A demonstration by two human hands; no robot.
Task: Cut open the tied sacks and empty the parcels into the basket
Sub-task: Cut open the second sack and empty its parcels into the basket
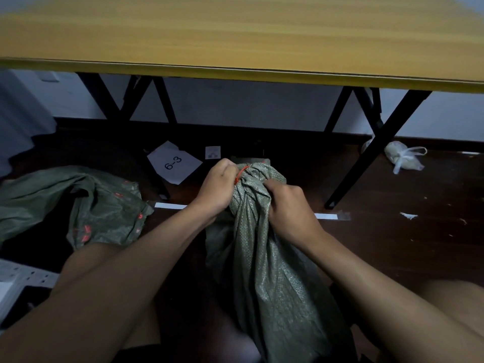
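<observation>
Both hands are working at the gathered neck of a green woven sack [264, 258] that is standing upright on the dark floor [392, 231], in front of the table's near edge and between the person's knees. Curled tightly, the right hand [288, 208] is gripping a fistful of bunched fabric just below the neck, while the left hand [217, 187] is pinching at the red tie [240, 174] cinched around the top. To the left, a second green sack [78, 203] is lying slack and crumpled on the floor. Beyond the hands, a white sheet marked "6-3" [174, 162] is lying under the yellow tabletop [235, 35], between its black folding legs [366, 150]. A small knotted plastic bag [402, 155] is sitting near the right-hand leg. At the lower left edge, a pale perforated basket rim [23, 281] is showing.
</observation>
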